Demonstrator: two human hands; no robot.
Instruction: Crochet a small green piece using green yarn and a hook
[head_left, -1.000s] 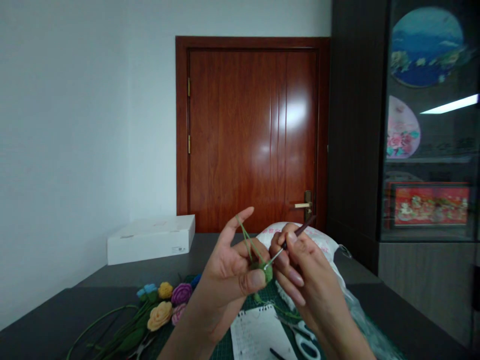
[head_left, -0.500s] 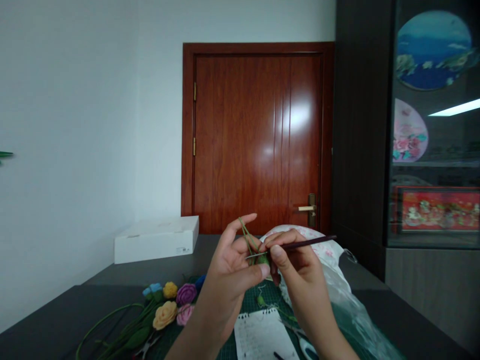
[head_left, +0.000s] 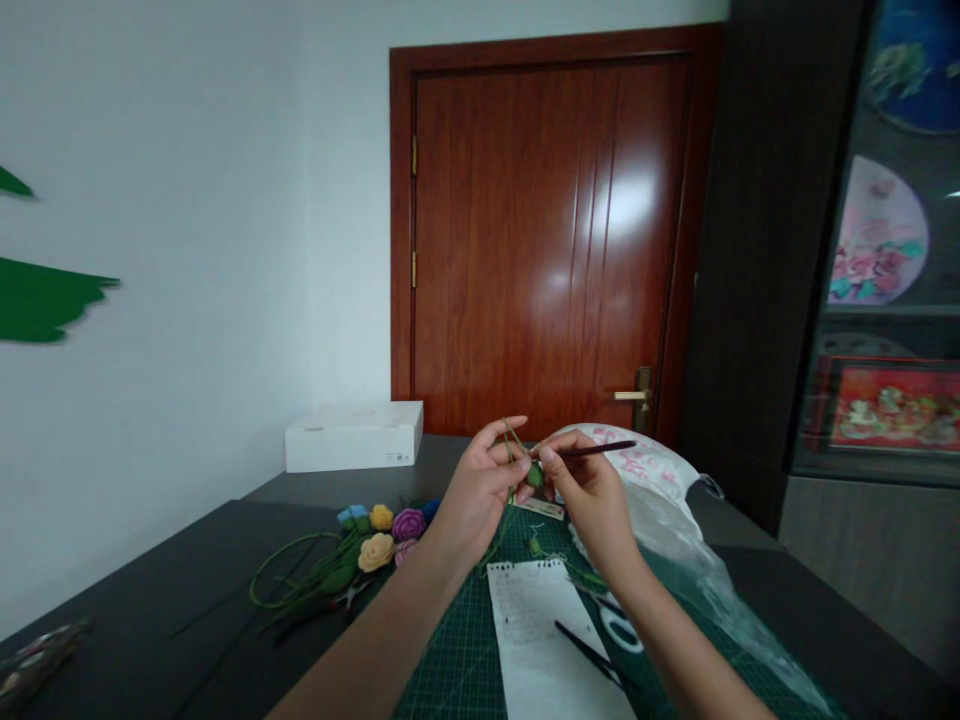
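Note:
My left hand pinches a small green crochet piece between thumb and fingers. Its raised index finger carries a loop of green yarn that runs down to the piece. In my right hand, a dark-handled crochet hook is gripped between thumb and fingers, pointing left. The hook's tip meets the top of the green piece, where fingers and yarn partly hide it. Both hands are close together above the green cutting mat.
Below the hands lie a written notepad sheet, a black pen-like tool, scissors and another small green piece. Crocheted flowers lie left. Behind them stands a white box; a clear plastic bag is right.
The view has tilted down and swung left, showing more of the table. The hook's metal shaft, visible across the yarn before, is now mostly hidden at the green piece.

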